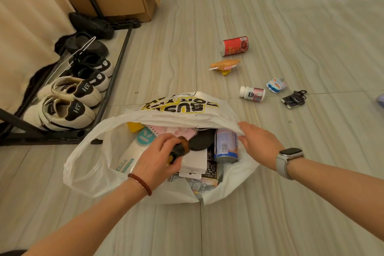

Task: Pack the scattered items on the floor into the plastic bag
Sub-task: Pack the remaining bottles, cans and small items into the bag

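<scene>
Plastic bag [87,172]: one | floor items: five | left hand [158,158] grips brown object [182,147] | right hand [259,143] pinches rim

Over the open plastic bag [87,164], the left hand [158,158] grips a brown object [181,147] while the right hand [259,143] holds the bag's rim.

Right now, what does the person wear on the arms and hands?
Both forearms are bare, with no sleeves in view. The left wrist carries a dark red beaded bracelet. The right wrist carries a smartwatch with a dark rectangular face and a pale grey band.
</scene>
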`<state>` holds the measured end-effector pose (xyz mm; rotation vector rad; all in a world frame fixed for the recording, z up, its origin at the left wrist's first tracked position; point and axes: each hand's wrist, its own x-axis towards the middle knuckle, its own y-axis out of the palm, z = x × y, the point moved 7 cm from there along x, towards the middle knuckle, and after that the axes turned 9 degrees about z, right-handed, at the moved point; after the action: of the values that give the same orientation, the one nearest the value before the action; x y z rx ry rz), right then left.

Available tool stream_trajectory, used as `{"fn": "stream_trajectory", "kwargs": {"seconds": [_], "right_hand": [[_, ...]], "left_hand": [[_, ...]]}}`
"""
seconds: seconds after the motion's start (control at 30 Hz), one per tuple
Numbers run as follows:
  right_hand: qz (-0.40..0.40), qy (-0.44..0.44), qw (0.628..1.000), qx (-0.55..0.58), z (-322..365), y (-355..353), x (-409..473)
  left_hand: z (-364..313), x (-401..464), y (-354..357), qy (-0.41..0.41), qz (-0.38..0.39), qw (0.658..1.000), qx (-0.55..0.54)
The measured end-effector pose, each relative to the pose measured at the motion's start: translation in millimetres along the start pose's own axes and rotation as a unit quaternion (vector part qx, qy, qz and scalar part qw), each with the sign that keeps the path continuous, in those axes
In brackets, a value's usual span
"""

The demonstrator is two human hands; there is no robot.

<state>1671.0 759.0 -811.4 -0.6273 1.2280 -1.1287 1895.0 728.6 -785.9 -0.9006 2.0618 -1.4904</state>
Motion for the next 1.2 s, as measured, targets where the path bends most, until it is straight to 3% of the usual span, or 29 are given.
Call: {"fn": "stream_trajectory", "kwargs": {"seconds": [0.1,0.27,0.37,0.43,0.57,0.77,1.03,1.2], "right_hand": [[-0.007,0.004,0.998,0.066,-6.3,-2.4,5.1],[-0.012,-0.044,0.983,0.179,-5.7,-10.1,2.2],[0.006,-0.082,0.983,0.167,-7.6,-7.3,-4.6],[-0.022,-0.093,0.982,0.164,-15.3,-9.9,-8.4],[-0.097,-0.035,0.985,0.138,-61.1,-18.4,-0.2],[-0.083,0.162,0.976,0.118,-163.0,-5.6,35.1],[-0.117,0.178,0.968,0.136,-213.1,-12.8,88.2],[-0.047,0.220,0.966,0.126,-230.9,1.3,112.2]], "left_hand": [[-31.5,18.8,19.9,0.070,0.033,0.996,0.054],[-45.6,45.3,36.8,0.073,0.005,0.975,0.208],[-59.7,49.6,27.9,0.094,-0.057,0.977,0.185],[-70.9,53.7,15.3,0.112,-0.101,0.977,0.150],[-84.9,92.0,-2.8,0.090,-0.138,0.980,0.112],[-103.2,185.8,31.7,0.008,-0.016,0.995,0.094],[-97.4,277.2,107.3,-0.052,0.192,0.976,0.084],[-84.3,295.5,153.9,-0.080,0.306,0.946,0.067]]}}
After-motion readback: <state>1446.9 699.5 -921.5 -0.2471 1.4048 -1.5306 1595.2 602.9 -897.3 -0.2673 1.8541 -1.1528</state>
